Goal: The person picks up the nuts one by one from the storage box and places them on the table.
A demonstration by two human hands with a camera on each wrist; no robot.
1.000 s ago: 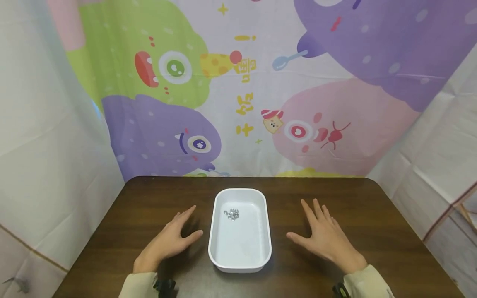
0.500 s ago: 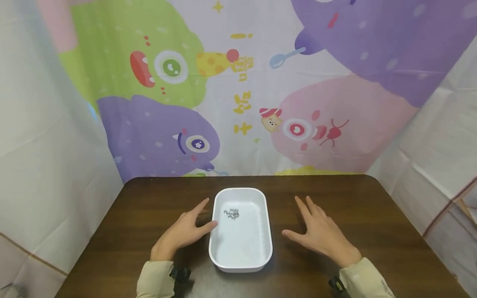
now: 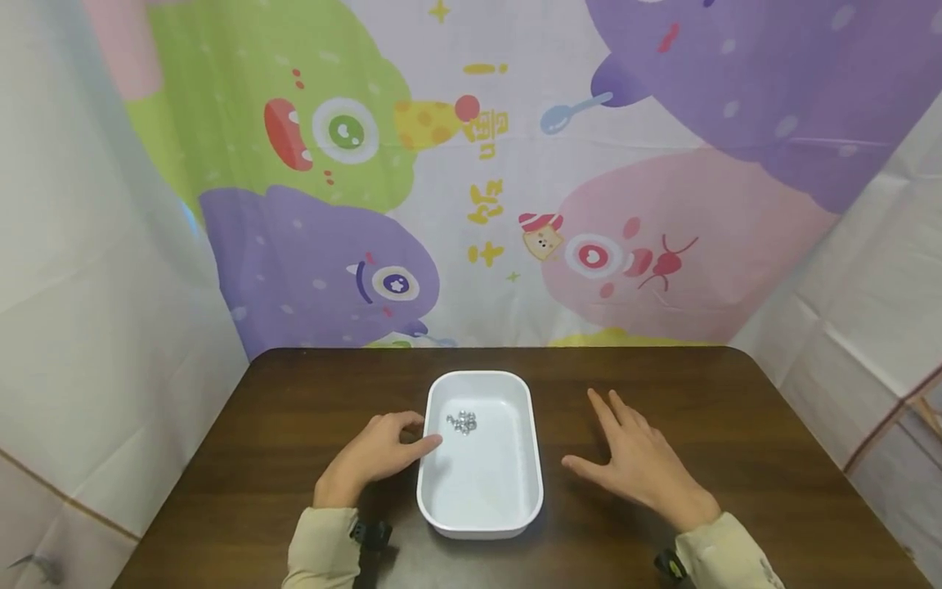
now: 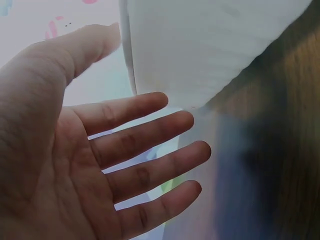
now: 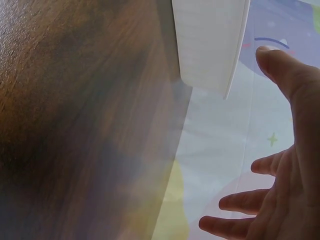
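Note:
A white rectangular tray stands on the table, and a small cluster of shiny silver beads or balls lies inside it toward the far left. My left hand is at the tray's left side, its thumb over the rim and its fingers beside the outer wall. In the left wrist view the fingers are spread and nearly straight beside the tray wall; whether they touch it I cannot tell. My right hand hovers to the right of the tray, apart from it, with fingers spread and holding nothing.
The dark wooden table has rounded far corners. Behind it hangs a curtain printed with cartoon monsters, and pale cloth hangs at both sides. A black band sits on my left wrist.
My left hand has moved right, from beside the tray up to its left rim, its fingers bending a little. The right hand has shifted slightly left. The tray and silver pieces stay put.

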